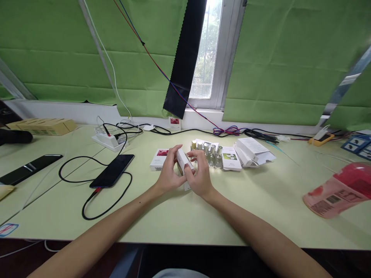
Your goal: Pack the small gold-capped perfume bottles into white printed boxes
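Between my two hands, a small white carton (184, 159) is held tilted just above the table. My left hand (169, 172) grips it from the left, fingers curled over its upper end. My right hand (200, 174) pinches it from the right with thumb and fingers. A white box with a red flower picture (158, 162) lies left of my hands. Just beyond my right hand stand several small glass bottles (213, 156) with gold and silver caps. Beside them lies a white box with a green picture (231, 158). Part of another white piece shows beneath my hands.
Opened white cartons (251, 151) lie right of the bottles. A phone (112, 171) with a looping black cable is at the left, near a power strip (108, 139). A pink cup (336, 191) with a red lid stands at the far right. Cables run along the wall.
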The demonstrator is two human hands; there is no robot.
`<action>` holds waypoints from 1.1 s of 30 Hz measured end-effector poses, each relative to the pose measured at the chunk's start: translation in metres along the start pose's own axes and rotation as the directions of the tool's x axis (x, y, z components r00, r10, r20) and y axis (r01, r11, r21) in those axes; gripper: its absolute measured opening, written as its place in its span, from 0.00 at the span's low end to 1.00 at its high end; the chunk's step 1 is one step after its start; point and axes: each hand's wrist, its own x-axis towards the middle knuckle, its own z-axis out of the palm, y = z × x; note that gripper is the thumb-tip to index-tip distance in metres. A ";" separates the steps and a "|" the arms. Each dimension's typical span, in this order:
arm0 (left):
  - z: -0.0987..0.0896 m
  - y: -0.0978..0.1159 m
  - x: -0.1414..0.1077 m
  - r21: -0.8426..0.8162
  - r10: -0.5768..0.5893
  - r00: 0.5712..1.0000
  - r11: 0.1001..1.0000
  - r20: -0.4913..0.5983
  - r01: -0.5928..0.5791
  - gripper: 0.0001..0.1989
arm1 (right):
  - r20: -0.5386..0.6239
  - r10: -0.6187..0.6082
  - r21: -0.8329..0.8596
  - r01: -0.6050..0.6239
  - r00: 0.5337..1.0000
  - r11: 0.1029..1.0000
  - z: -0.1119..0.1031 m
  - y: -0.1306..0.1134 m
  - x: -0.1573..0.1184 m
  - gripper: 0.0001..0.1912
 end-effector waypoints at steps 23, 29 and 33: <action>-0.005 0.006 0.003 0.142 0.021 0.998 0.989 0.058 -0.029 0.32 | -0.100 -0.067 -0.010 0.067 0.993 0.998 0.000 0.001 -0.001 0.11; -0.006 0.005 0.004 0.139 0.038 0.997 0.989 0.060 -0.046 0.31 | -0.093 -0.058 -0.016 0.057 0.994 0.998 0.000 0.001 0.000 0.10; -0.006 0.003 0.005 0.137 0.053 0.997 0.989 0.057 -0.061 0.29 | -0.092 -0.070 -0.013 0.069 0.993 0.998 -0.001 0.001 -0.001 0.09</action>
